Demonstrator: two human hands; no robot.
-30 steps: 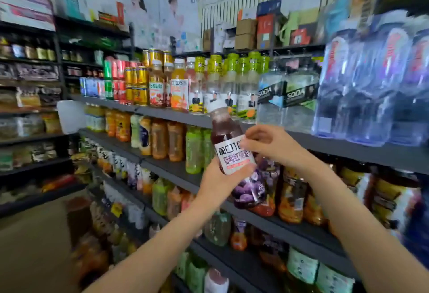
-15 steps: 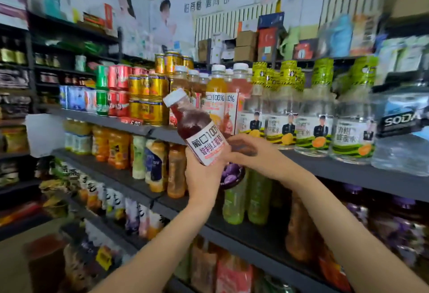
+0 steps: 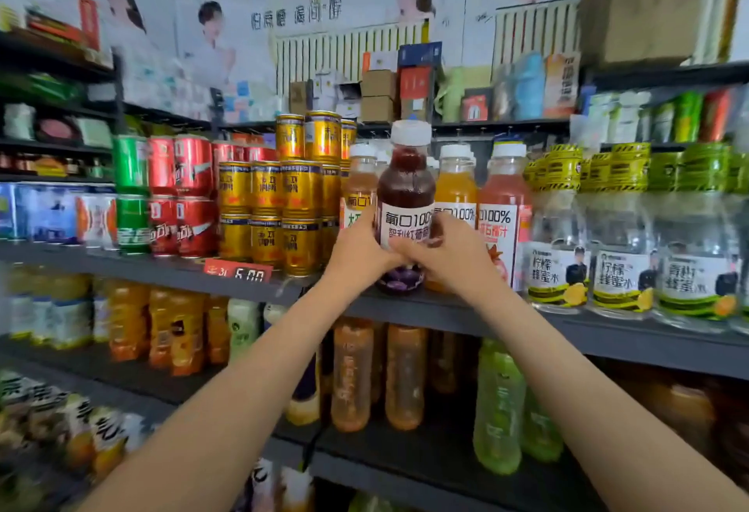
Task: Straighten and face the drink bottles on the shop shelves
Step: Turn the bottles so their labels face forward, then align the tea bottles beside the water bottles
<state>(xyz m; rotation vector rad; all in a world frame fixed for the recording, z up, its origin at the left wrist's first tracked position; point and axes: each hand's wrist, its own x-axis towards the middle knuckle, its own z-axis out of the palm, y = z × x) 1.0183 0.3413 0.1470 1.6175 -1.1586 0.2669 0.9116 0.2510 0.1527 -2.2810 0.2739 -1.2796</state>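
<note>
1. I have both hands on one dark red juice bottle (image 3: 405, 191), which stands upright at the front edge of the shelf (image 3: 608, 333), with its white cap on top and its white label facing me.
2. My left hand (image 3: 358, 254) wraps the bottle's lower left side, my grip clamped on it with the thumb across the bottom of the label.
3. My right hand (image 3: 444, 252) closes on the lower right side, fingers (image 3: 409, 246) curled over the label's bottom edge, so this grip is clamped on the same bottle too.
4. The bottle's purple base touches the shelf just beside the orange juice bottle (image 3: 456, 187) on its right; a pink juice bottle (image 3: 502, 207) stands next along, label forward.
5. Behind my left hand a pale amber bottle (image 3: 360, 187) stands partly hidden, and I can read only part of its label.
6. Left of that, gold cans (image 3: 267, 211) are stacked in tiers, with red cans (image 3: 190, 195) and green cans (image 3: 131, 191) further left on the same shelf.
7. A red price tag (image 3: 239, 272) hangs on the shelf edge below the gold cans.
8. To the right, clear bottles with yellow-green tops (image 3: 620, 236) stand in a row, labels facing out.
9. On the shelf below, between my forearms, amber bottles (image 3: 405, 377) stand upright, with pale green bottles (image 3: 498, 406) to their right.
</note>
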